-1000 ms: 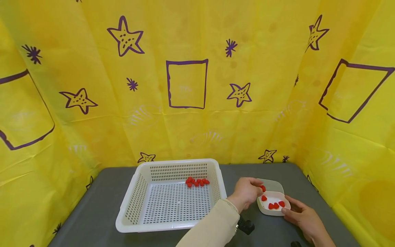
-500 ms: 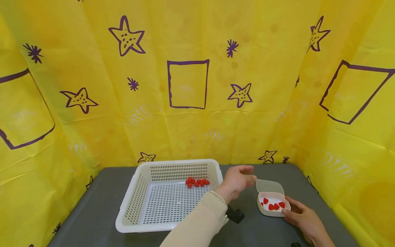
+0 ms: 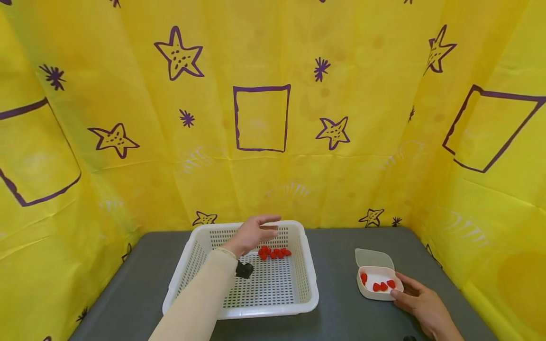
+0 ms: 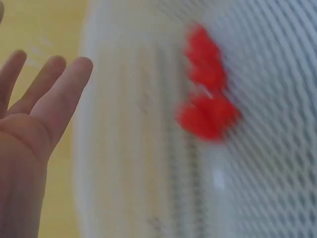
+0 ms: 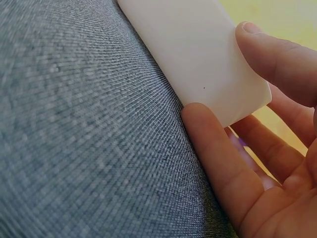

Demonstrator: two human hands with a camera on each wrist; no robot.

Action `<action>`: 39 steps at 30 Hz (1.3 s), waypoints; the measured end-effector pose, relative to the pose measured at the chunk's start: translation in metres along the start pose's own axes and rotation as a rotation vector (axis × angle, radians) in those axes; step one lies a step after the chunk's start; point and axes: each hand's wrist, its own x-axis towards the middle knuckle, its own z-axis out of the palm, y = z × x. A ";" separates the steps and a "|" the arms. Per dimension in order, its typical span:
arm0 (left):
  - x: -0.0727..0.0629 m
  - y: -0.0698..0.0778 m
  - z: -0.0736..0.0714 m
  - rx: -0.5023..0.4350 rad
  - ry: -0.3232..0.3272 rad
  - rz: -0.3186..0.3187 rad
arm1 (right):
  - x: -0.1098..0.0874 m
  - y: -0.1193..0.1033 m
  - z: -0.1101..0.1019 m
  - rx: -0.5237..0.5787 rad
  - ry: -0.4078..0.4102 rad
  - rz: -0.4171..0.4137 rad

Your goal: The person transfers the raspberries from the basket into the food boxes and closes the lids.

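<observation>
My left hand point(image 3: 251, 234) hovers over the white slotted basket point(image 3: 311, 289), fingers extended and holding nothing. Small red strawberry-like pieces point(image 3: 275, 252) lie together in the basket's far right corner. They appear blurred in the left wrist view, to the right of the left hand point(image 4: 34, 114). At the right, my right hand point(image 3: 422, 303) grips the near right corner of a small white lunch box point(image 3: 375, 296). Its thumb and fingers hold the box wall point(image 5: 208, 64) in the right wrist view. Several red pieces point(image 3: 379, 286) lie inside the box.
The box's translucent lid point(image 3: 374, 258) is tipped back behind it. Basket and box stand apart on a dark grey tabletop point(image 3: 337, 265). A yellow curtain point(image 3: 264, 189) with purple drawings surrounds the table at the back and sides.
My left hand has moved left from the box to above the basket. A red piece at its fingertips was let go into the box. The right hand keeps its grip.
</observation>
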 end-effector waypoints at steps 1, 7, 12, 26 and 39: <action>-0.002 -0.008 -0.005 0.023 0.006 -0.017 | 0.000 0.000 0.000 0.002 0.005 0.003; -0.006 -0.049 -0.019 0.118 0.027 -0.102 | -0.001 -0.001 0.000 0.001 0.006 0.006; -0.006 -0.059 -0.022 0.272 -0.004 -0.124 | 0.000 -0.002 0.000 -0.003 0.009 0.008; -0.009 -0.074 -0.027 0.517 0.037 -0.224 | 0.000 -0.001 0.002 0.001 0.016 -0.016; -0.008 -0.072 -0.014 0.676 0.057 -0.220 | -0.002 -0.001 0.001 -0.005 0.023 -0.003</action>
